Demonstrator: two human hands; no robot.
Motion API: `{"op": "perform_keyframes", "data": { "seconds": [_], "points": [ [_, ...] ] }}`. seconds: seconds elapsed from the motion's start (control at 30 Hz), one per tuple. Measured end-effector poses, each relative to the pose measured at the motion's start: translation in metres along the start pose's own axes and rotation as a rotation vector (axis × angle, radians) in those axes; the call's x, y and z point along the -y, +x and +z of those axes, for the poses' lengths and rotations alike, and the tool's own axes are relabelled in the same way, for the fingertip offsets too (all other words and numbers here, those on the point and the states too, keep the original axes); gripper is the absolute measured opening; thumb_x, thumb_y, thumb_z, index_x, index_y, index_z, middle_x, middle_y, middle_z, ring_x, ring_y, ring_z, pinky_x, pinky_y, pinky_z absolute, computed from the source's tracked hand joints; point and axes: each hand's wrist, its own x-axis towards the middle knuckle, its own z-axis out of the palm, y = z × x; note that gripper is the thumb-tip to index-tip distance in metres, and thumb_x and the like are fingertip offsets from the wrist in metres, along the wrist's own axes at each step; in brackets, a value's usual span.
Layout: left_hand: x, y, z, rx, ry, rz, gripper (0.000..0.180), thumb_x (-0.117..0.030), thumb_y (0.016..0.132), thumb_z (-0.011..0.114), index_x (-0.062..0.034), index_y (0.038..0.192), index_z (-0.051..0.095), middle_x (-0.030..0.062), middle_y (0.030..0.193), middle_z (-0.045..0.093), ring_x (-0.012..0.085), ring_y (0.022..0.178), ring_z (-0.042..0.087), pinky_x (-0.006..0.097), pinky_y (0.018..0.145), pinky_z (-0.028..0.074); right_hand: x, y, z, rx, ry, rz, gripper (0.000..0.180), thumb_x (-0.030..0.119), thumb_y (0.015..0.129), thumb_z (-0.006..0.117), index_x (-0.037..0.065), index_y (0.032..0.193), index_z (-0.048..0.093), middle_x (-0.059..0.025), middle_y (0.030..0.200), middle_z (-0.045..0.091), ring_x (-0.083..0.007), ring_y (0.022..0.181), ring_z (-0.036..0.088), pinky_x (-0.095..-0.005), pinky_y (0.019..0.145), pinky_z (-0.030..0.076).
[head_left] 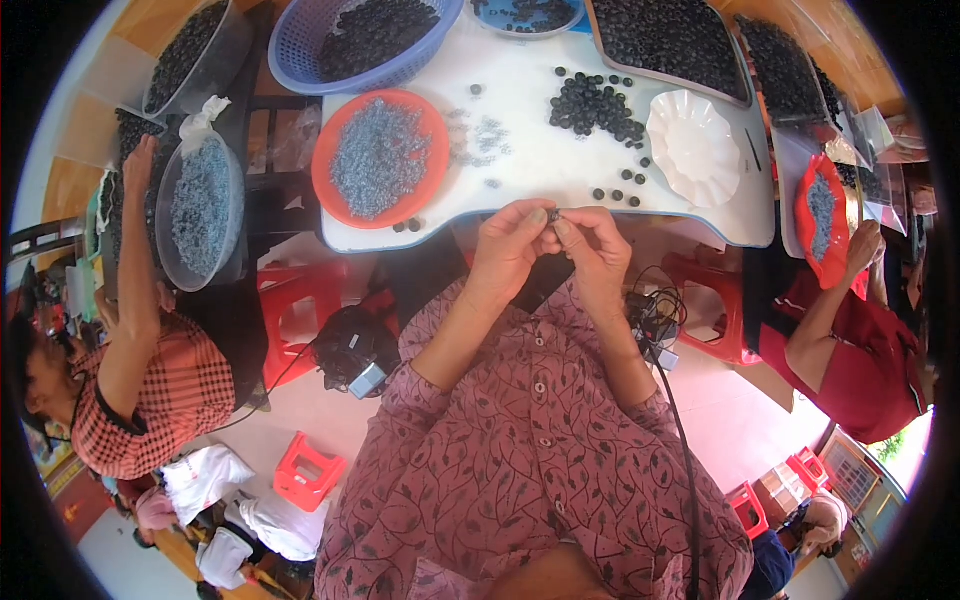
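Note:
My left hand (508, 245) and my right hand (597, 245) meet in front of the white table's near edge. Fingertips of both pinch a small dark piece (554, 215), too small to make out fully. Beyond them, small black round parts (590, 105) lie in a loose pile, a few strewn nearer the edge. An orange plate (321, 160) heaped with tiny bluish, see-through parts stands to the left of my hands. More of these clear bits (485, 140) are scattered beside it. A white fluted dish (693, 150) sits to the right of the pile.
A blue basket (290, 65) and a metal-edged tray (747, 95), both with black parts, stand at the back of the white table (510, 75). People work at either side, by a clear tub (168, 245) and a red dish (808, 240). Red stools (300, 300) flank me.

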Motion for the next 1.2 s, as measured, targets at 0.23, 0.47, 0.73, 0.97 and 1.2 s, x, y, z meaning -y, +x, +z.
{"op": "perform_keyframes", "data": {
  "seconds": [0.23,0.47,0.73,0.97,1.2],
  "points": [
    [0.0,-0.005,0.003,-0.044,0.118,0.014,0.018,-0.007,0.093,0.059,0.0013,0.109,0.063,0.0055,0.088,0.065,0.0119,0.074,0.061,0.028,0.07,0.054,0.001,-0.003,0.001,0.012,0.047,0.015,0.009,0.0,0.089,0.064,0.001,0.098,0.065,-0.0003,0.089,0.062,-0.0064,0.078,0.059,-0.0183,0.063,0.045],
    [-0.009,-0.009,-0.006,0.008,0.406,0.021,0.018,-0.006,0.092,0.06,0.0021,0.108,0.065,0.0057,0.086,0.065,0.0113,0.073,0.061,0.024,0.068,0.052,0.009,0.003,-0.012,0.138,0.143,0.315,0.007,0.004,0.086,0.068,0.002,0.091,0.064,-0.0029,0.077,0.066,-0.006,0.067,0.058,-0.0186,0.057,0.042],
    [-0.002,-0.008,-0.012,0.003,0.298,-0.049,0.018,-0.007,0.092,0.06,0.0017,0.108,0.063,0.0057,0.086,0.065,0.0107,0.072,0.061,0.024,0.066,0.053,-0.001,0.0,-0.016,0.117,0.146,0.39,0.007,0.008,0.086,0.069,0.003,0.09,0.066,0.0003,0.076,0.065,-0.0035,0.064,0.053,-0.0176,0.055,0.037],
    [0.003,-0.005,-0.012,-0.05,0.258,-0.066,0.019,-0.009,0.092,0.061,0.0008,0.108,0.063,0.006,0.087,0.064,0.0105,0.072,0.06,0.025,0.066,0.053,0.0,0.009,-0.021,0.063,-0.068,0.337,0.007,0.009,0.087,0.068,0.004,0.092,0.067,0.0028,0.077,0.062,-0.0047,0.066,0.053,-0.0199,0.058,0.041],
    [0.002,-0.004,-0.012,-0.073,0.23,-0.088,0.019,-0.01,0.093,0.061,0.0005,0.108,0.063,0.0068,0.091,0.064,0.0102,0.072,0.059,0.027,0.066,0.054,0.003,0.061,-0.038,-0.272,-0.997,-0.379,0.013,0.004,0.084,0.064,0.003,0.096,0.065,-0.0111,0.088,0.06,-0.0244,0.071,0.061,-0.033,0.063,0.05]
  ]
}}
